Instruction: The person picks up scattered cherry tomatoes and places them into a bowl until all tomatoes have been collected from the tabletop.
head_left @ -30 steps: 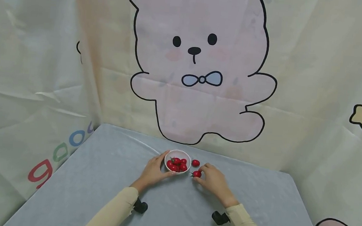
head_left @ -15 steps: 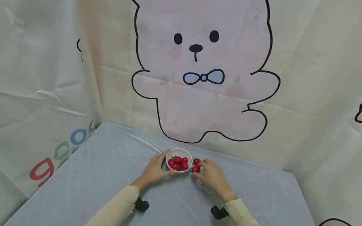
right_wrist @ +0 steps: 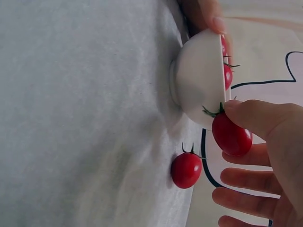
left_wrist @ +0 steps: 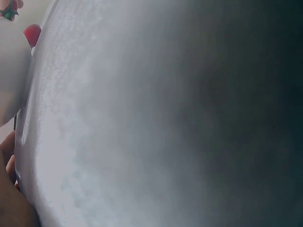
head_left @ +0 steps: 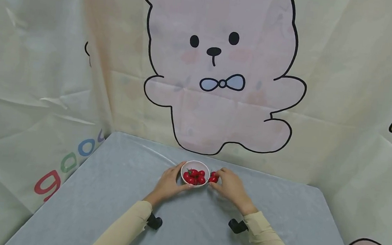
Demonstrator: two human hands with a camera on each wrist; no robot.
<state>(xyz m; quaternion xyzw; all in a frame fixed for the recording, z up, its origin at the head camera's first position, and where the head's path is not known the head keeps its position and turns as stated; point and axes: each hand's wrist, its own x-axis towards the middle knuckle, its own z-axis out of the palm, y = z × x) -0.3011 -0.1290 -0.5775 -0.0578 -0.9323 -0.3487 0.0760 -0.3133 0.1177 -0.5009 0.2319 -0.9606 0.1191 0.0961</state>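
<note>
A small white bowl with several red cherry tomatoes inside stands towards the back of the table. My left hand grips its left side, thumb at the front and fingers behind. Thumb and fingers of my right hand pinch one cherry tomato by the bowl's right rim, its green stem towards the bowl. Below it, another cherry tomato lies on the table beside the bowl. In the left wrist view only part of the bowl and one red tomato show.
A grey-blue cloth covers the table. Behind it hangs a pale curtain printed with a bear, and another curtain side runs along the left. Dark devices sit at both wrists.
My right hand has lifted the pinched cherry tomato and carried it away from me, up to the bowl's right rim. My left hand keeps its grip on the bowl.
</note>
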